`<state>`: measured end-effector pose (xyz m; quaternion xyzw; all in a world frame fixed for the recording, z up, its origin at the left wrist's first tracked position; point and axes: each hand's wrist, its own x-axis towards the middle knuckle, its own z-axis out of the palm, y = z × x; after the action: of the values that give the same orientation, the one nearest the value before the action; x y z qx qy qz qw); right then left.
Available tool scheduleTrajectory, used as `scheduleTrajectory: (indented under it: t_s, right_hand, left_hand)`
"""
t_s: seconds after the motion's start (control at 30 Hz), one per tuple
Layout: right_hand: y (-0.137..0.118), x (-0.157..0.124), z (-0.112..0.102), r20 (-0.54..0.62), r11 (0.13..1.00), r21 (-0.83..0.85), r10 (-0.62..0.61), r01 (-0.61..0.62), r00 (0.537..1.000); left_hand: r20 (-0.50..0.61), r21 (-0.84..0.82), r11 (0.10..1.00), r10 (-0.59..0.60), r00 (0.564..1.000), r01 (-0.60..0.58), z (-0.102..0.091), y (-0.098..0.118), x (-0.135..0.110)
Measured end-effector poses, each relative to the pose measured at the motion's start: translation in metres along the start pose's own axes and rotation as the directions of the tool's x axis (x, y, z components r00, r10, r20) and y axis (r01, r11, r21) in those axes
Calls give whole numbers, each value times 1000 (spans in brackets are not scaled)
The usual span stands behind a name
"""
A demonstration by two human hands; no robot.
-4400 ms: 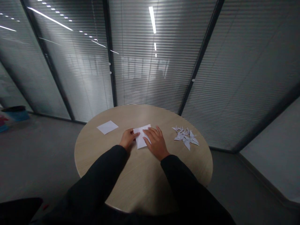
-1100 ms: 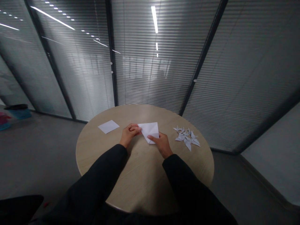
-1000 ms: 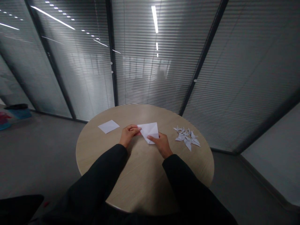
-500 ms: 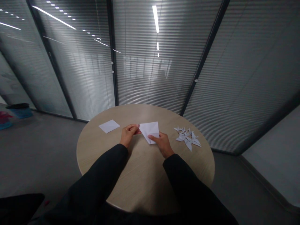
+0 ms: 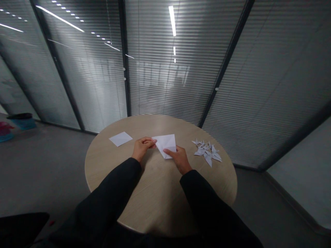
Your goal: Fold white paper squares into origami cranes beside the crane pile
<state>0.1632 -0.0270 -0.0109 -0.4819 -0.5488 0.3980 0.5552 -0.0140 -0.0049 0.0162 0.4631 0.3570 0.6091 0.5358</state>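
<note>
A partly folded sheet of white paper (image 5: 167,141) is held between my hands above the middle of the round table. My right hand (image 5: 179,159) grips its lower right side, thumb lying on top and fingers underneath. At the left corner, the fingertips of my left hand (image 5: 143,147) pinch the paper's edge. Creases run across the sheet, and its lower left edge slopes to a point at the bottom. The fingers beneath the paper are hidden.
Flat white paper (image 5: 120,138) lies at the left of the wooden table (image 5: 152,203). Several folded paper cranes (image 5: 207,151) are heaped at the right. Glass panels with blinds (image 5: 165,96) stand behind the table. A blue bin (image 5: 22,121) is on the floor at far left.
My left thumb has shifted slightly down and right along the paper's left corner. My right hand keeps its hold, and the sheet stays almost in place.
</note>
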Motion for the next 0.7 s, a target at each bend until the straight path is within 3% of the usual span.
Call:
scheduleTrajectory:
  t_s: [0.37,0.7]
  right_hand:
    - [-2,0,-1,-4,1000,12,27,-27,1000]
    - [0,1,-1,17,1000,-19,9,-9,1000]
  left_hand:
    - [51,-34,999,36,998,-35,-1,-3,2]
    - [2,-99,994,36,999,-36,-4,-8,7]
